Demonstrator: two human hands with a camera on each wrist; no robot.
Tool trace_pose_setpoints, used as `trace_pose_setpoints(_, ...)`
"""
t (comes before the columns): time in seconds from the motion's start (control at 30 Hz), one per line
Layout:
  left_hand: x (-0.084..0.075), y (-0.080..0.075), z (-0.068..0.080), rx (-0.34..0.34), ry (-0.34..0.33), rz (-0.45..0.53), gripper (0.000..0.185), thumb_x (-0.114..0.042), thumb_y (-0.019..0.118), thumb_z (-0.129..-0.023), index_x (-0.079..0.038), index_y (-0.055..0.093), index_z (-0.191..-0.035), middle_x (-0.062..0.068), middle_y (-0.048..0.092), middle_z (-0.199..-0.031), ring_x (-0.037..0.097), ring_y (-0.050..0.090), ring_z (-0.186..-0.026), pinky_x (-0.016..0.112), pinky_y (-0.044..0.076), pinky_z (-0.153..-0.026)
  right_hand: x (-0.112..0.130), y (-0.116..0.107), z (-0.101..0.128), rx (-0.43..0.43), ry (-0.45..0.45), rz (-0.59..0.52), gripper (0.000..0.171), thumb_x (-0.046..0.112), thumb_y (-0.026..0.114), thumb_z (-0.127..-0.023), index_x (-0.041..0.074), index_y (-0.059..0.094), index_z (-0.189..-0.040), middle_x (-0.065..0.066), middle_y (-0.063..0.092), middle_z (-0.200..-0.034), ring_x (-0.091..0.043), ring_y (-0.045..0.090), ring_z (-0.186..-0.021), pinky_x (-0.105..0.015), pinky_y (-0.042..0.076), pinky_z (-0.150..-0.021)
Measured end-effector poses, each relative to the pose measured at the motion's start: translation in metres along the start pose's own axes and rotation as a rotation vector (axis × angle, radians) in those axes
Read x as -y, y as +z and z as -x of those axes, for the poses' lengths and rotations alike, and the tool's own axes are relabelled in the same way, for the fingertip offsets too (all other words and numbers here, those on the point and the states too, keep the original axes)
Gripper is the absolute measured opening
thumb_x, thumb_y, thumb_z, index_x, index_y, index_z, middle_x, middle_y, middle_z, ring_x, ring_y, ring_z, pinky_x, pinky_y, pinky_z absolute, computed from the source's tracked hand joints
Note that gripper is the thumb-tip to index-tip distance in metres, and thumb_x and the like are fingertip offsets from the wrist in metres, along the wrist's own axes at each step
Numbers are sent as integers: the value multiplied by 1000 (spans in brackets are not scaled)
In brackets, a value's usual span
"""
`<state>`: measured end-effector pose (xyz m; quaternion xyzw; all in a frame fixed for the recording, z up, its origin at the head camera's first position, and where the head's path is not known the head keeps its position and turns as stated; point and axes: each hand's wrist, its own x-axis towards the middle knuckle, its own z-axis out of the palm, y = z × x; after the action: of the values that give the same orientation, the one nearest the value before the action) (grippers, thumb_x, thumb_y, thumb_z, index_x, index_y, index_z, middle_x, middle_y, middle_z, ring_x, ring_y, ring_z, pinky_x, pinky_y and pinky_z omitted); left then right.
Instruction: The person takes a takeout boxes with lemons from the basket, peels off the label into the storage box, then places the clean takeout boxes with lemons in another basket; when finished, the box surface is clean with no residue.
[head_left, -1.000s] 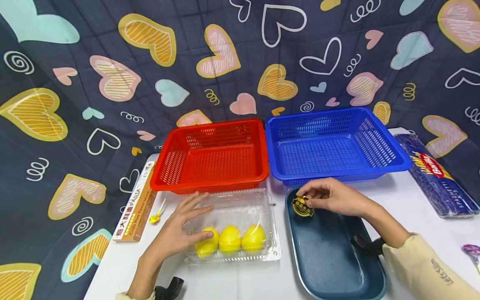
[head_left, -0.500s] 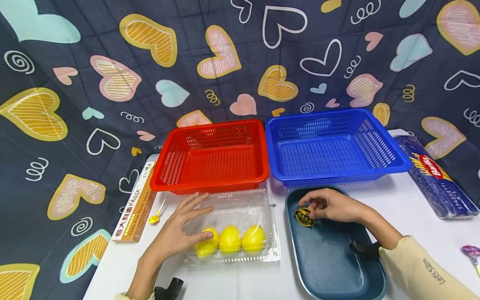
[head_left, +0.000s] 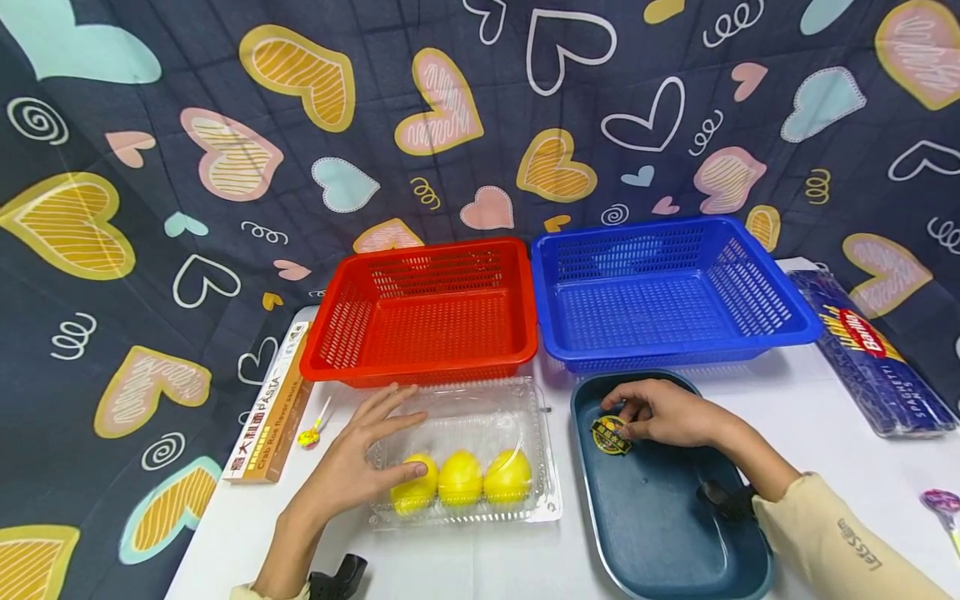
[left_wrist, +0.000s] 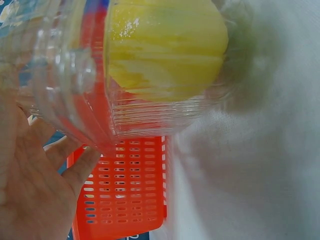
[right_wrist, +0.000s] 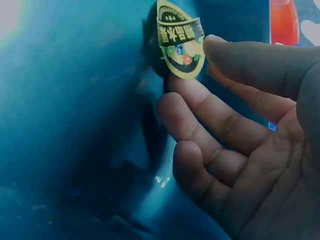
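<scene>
— What's around you?

— A white bench point(head_left: 525, 567) against a dark heart-print cloth point(head_left: 225, 100). A red mesh basket point(head_left: 423, 312) sits at eleven o'clock, a blue mesh basket point(head_left: 667, 287) at one.

— Anything unclear?

— The label's print is too small to read.

— Your hands?

— Your right hand point(head_left: 667, 414) pinches a round black-and-gold label point(head_left: 611, 435) over the dark teal oval tray point(head_left: 660, 517). Your left hand point(head_left: 360, 467) rests, fingers straight, on the clear plastic clamshell box point(head_left: 465, 454) holding three yellow lemons point(head_left: 460, 478).
</scene>
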<state>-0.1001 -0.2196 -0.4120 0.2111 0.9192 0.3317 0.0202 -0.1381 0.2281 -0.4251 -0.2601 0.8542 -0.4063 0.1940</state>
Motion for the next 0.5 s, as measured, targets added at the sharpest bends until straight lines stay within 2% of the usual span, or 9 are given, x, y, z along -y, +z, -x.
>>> trace_pose_setpoints(0.27, -1, 0, -1, -6, 8, 10, 63, -38, 88, -78, -23, 68, -135, -11, 42, -162, 24, 22, -156, 71, 30, -116, 1, -4, 2, -20, -11, 92, 31, 8, 74, -90, 0, 68, -119, -5, 73, -94, -3, 66, -78, -22, 55, -67)
trace_pose_setpoints(0.5, -1, 1, 0, -8, -5, 15, 63, -38, 88, -78, -24, 67, -136, -11, 41, -162, 24, 21, -157, 72, 30, -115, 12, -13, 7, -10, -39, 83, 30, 12, 73, -92, 1, 69, -120, -10, 73, -104, -8, 67, -87, -25, 56, -72)
